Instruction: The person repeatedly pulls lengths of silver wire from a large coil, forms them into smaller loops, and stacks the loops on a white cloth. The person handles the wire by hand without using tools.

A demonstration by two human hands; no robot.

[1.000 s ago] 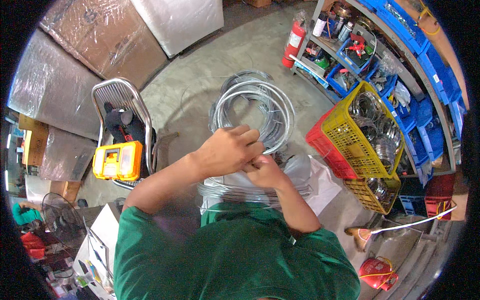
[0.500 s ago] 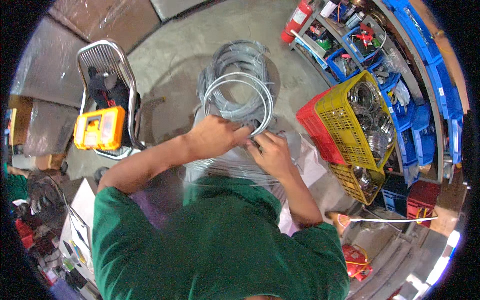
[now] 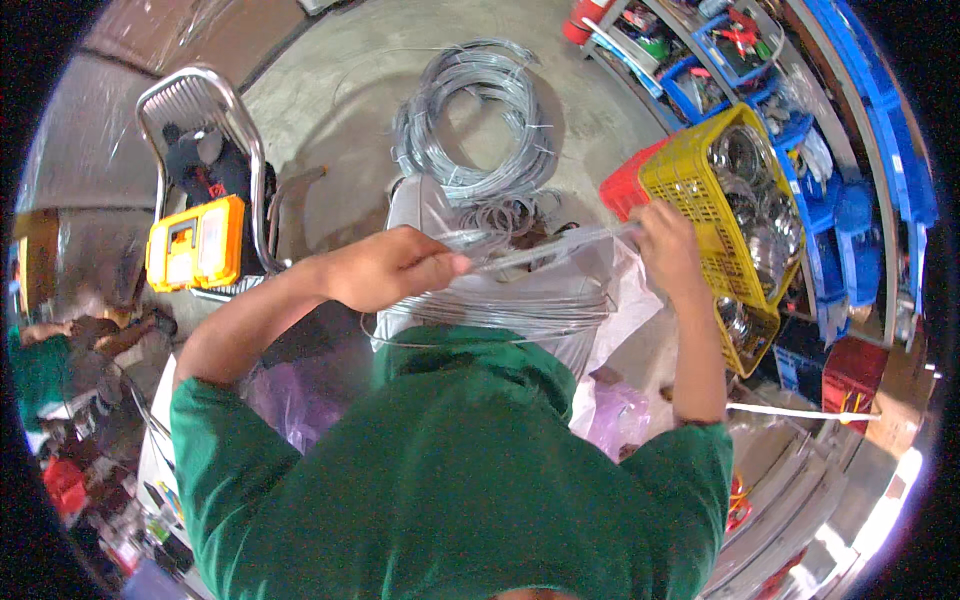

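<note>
My left hand (image 3: 390,268) is closed round a bundle of silvery wire (image 3: 545,252), above a light-coloured surface in front of my body. The strands run rightward, smeared by motion, to my right hand (image 3: 667,248). Its fingers are bent closed at the far end of the strands, beside the yellow crate. Below both hands, wide loops of thin wire (image 3: 500,315) lie across the surface close to my shirt. Small wire rings (image 3: 505,215) sit just beyond the strands. Farther off, a large tied coil of grey wire (image 3: 425,145) rests on the floor.
A metal-framed chair (image 3: 258,150) stands at left, with an orange case (image 3: 197,245) on it. Yellow crates (image 3: 690,190) of shiny coiled parts and a red crate (image 3: 622,185) stand at right, before shelves with blue bins (image 3: 855,250). Another person (image 3: 45,370) is at far left.
My hands, close together at an upright wire ring before, have moved apart. The right went far to the right, drawing strands out sideways; the left shifted left. The ring no longer stands upright.
</note>
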